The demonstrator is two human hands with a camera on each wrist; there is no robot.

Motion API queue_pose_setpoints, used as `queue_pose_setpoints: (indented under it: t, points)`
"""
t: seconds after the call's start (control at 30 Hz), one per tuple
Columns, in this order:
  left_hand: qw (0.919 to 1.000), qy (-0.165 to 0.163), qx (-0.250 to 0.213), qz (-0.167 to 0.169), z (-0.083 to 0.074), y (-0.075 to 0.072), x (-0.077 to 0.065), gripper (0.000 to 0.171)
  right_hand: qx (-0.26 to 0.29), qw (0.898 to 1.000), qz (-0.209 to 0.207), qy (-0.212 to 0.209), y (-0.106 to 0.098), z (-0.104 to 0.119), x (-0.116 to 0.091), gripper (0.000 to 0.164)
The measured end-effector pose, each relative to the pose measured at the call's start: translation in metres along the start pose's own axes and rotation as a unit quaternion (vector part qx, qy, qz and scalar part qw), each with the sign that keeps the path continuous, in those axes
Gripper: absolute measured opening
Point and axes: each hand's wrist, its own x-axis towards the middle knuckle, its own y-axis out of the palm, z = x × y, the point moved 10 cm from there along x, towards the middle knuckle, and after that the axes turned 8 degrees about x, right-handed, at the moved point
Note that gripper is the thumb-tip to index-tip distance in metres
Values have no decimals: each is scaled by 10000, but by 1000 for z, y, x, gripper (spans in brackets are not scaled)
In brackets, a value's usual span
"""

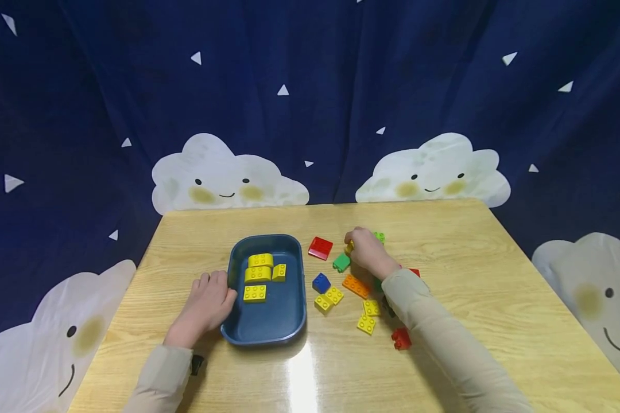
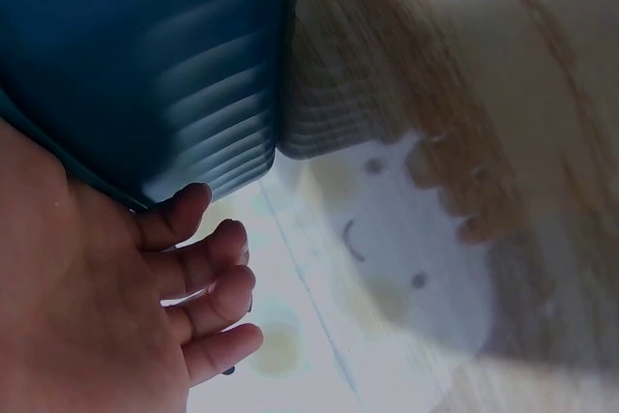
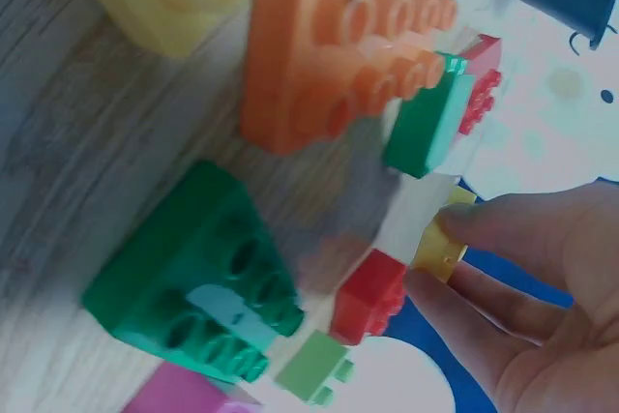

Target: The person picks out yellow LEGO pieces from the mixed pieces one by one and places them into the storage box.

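Note:
My right hand (image 1: 368, 250) pinches a yellow toy brick (image 3: 446, 239) between thumb and fingers, at the far side of the scattered bricks. A red brick (image 3: 369, 295) lies close beside its fingertips in the right wrist view, and a green brick (image 1: 342, 263) is just to its left in the head view. At the left side of a dark blue tray (image 1: 226, 331), my left hand (image 1: 209, 299) rests against the rim with its fingers loosely bent outside the wall. Several yellow bricks (image 1: 255, 293) sit inside the tray.
Between tray and right arm lie a red flat piece (image 1: 320, 248), a blue brick (image 1: 321, 283), an orange brick (image 1: 356, 286) and several yellow bricks (image 1: 365, 324). A red brick (image 1: 400, 338) is near the right sleeve. A dark blue curtain (image 1: 320, 57) hangs behind the table.

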Motion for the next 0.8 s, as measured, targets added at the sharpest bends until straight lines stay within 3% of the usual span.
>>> queue_pose_setpoints:
  t: [0.43,0.8]
  points:
    - [10000,7,50,-86,-1,-2,-1,21,140,9994,152,-270,-11,43,-8,32]
    - [10000,-13,-27,-80,0,-1,-1,21,142,9965,76,-819,-20,93,-22,34]
